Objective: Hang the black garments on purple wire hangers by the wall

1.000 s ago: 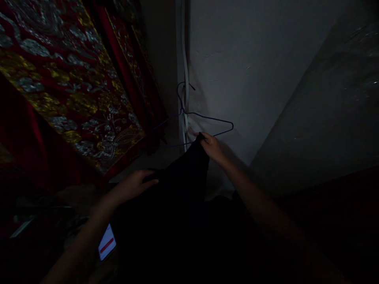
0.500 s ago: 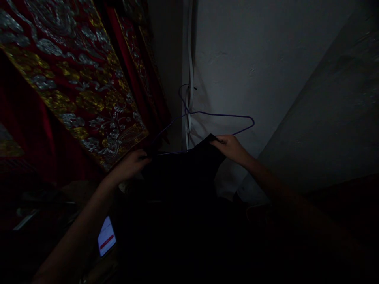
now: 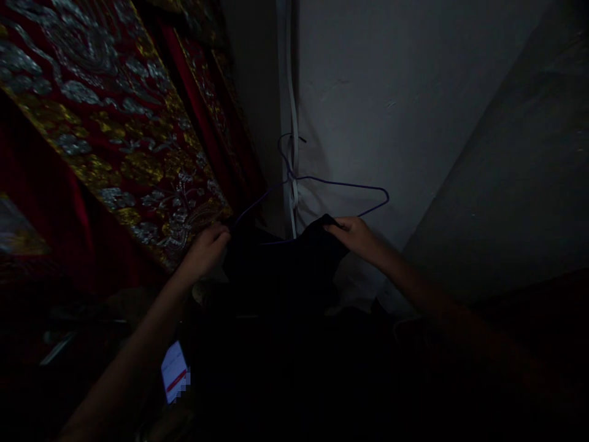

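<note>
A black garment (image 3: pixel 280 270) is stretched between my two hands; its exact kind is lost in the dark. My left hand (image 3: pixel 210 242) is closed on its left shoulder, beside the hanger's left arm. With thumb and fingers pinched, my right hand (image 3: pixel 352 233) grips the right shoulder edge. A purple wire hanger (image 3: pixel 340 183) hangs by its hook in front of the wall. Its left end goes into the cloth, while its right end sticks out bare above my right hand. The garment's lower part fades into black.
White cable (image 3: pixel 292 92) runs down the wall (image 3: pixel 391 80) behind the hanger. A red cloth with silver and gold sequin work (image 3: pixel 124 129) hangs at the left. Below my left forearm is a lit phone (image 3: pixel 175 368). The bottom of the view is very dark.
My left hand has risen slightly, lifting the garment's left shoulder further up along the hanger's arm. My right hand has lowered slightly, and the hanger's right end has tipped down a little.
</note>
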`<act>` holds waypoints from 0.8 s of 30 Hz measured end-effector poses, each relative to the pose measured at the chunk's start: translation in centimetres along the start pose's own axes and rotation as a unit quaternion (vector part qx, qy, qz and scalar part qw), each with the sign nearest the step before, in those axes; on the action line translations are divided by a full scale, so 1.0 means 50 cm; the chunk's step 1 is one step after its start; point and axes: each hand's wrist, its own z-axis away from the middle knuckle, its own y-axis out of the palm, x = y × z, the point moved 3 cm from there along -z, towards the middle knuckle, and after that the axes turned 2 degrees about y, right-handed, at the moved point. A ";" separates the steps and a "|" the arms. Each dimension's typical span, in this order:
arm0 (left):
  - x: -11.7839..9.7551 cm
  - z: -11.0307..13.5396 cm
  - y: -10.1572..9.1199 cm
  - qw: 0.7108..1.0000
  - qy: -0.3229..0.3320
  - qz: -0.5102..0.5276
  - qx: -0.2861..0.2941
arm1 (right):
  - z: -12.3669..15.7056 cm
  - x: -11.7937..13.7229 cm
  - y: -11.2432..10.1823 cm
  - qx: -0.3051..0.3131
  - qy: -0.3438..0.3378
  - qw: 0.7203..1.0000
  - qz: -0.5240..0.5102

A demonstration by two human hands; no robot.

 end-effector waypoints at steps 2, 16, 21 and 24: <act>-0.042 -0.017 -0.008 0.998 0.043 -0.018 -0.030 | 0.011 0.001 0.021 0.006 -0.007 1.000 -0.022; -0.055 -0.094 0.039 0.991 0.124 -0.052 0.003 | -0.011 -0.015 -0.168 -0.254 -0.042 0.961 0.096; -0.051 -0.093 0.001 0.981 0.129 -0.078 -0.125 | -0.032 -0.048 -0.200 -0.026 0.041 0.998 -0.026; -0.021 -0.095 -0.016 0.983 0.053 -0.040 -0.170 | -0.010 -0.037 -0.200 0.025 0.063 0.990 -0.125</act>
